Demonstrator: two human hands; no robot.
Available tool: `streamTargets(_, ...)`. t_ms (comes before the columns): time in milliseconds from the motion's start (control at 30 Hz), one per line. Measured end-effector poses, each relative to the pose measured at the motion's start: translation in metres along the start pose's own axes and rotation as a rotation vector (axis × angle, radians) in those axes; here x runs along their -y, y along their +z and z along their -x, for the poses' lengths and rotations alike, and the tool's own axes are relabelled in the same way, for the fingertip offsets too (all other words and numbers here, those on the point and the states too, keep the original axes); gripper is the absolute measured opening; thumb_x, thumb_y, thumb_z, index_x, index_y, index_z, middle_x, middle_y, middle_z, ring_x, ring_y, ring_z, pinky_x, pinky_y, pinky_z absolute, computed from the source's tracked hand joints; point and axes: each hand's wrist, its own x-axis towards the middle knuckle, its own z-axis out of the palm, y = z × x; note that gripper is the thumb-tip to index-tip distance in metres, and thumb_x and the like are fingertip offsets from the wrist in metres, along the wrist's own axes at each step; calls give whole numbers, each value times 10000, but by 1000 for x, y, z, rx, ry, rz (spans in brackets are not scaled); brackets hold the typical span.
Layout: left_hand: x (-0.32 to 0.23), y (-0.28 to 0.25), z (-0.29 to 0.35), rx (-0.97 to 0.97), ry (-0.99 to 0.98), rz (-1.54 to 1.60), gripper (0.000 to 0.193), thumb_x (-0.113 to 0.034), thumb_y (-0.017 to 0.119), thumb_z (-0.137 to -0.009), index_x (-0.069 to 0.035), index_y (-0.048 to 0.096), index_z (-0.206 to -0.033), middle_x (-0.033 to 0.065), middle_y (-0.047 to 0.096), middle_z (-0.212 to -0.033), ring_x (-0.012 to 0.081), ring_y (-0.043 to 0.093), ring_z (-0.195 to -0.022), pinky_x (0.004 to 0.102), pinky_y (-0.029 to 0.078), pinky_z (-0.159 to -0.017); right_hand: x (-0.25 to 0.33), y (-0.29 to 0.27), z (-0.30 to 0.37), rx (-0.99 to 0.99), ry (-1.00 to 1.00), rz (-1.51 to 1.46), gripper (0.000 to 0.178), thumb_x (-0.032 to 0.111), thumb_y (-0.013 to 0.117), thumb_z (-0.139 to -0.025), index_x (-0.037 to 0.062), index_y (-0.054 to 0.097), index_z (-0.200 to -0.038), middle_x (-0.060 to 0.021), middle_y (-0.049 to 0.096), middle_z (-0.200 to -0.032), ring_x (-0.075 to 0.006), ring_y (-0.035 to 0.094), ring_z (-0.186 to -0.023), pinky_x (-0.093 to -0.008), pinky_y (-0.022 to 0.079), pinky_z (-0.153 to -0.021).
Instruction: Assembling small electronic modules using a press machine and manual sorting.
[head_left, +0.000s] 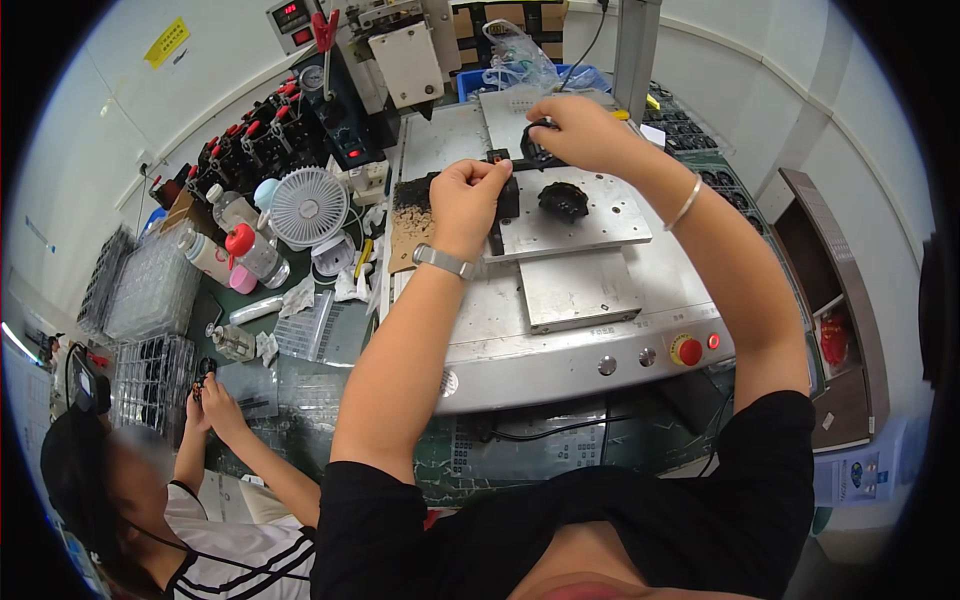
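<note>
The person in the black short-sleeved top had both hands up over the far part of a silvery machine bed (470,345). The left hand (462,205) was nearly closed, thumb and forefinger pinched together on a small dark piece (499,157) by the left edge of a raised metal plate (620,225). The right hand (570,128) was curled, its fingertips holding a black looped piece (538,145) above the far side of that plate; from where I stood, I couldn't tell whether the two pieces were joined.

Nearer the person, on the plate itself, a lumpy black part (563,201) lay untouched, and a lower metal block (580,290) sat in front. Left of the plate, beside the left wrist, was a piece of brown cardboard (411,240) smeared with something black. Along the machine's front edge, toward the right, were two round metal buttons, a red stop button (686,350) and a small lit red one.

The green tabletop (300,395) to the left carried a white fan (310,207), several bottles, including one with a red cap (258,255), crumpled tissues and clear plastic bags. There a co-worker in a black cap (80,450) had both hands around a small black part (204,370), in front of stacked clear trays (155,290).
</note>
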Motion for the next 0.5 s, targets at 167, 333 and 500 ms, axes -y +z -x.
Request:
streamTargets(167, 5, 0, 0, -33, 46, -38, 249, -163, 748, -805, 20, 628, -686, -58, 505, -588, 32, 374, -540, 222, 323, -479, 21, 16, -25, 44, 145, 63, 274, 175, 596, -738, -12, 669, -924, -244, 660, -985, -375, 628, -949, -404, 499, -826)
streamTargets(333, 8, -2, 0, -70, 133, -30, 239, -185, 744, -811, 18, 649, -728, -48, 512, -573, 41, 393, -532, 231, 337, -481, 31, 13, -36, 266, 162, 102, 225, 181, 618, -729, -7, 700, -822, -242, 663, -847, -386, 653, -820, -427, 518, -731)
streamTargets(500, -18, -4, 4, -211, 306, -49, 210, -189, 747, -805, -3, 659, -763, -12, 516, -646, 68, 420, -565, 239, 365, -521, 40, 22, -36, 274, 158, 144, 225, 196, 637, -745, 2, 709, -834, -232, 670, -868, -378, 659, -816, -434, 522, -744)
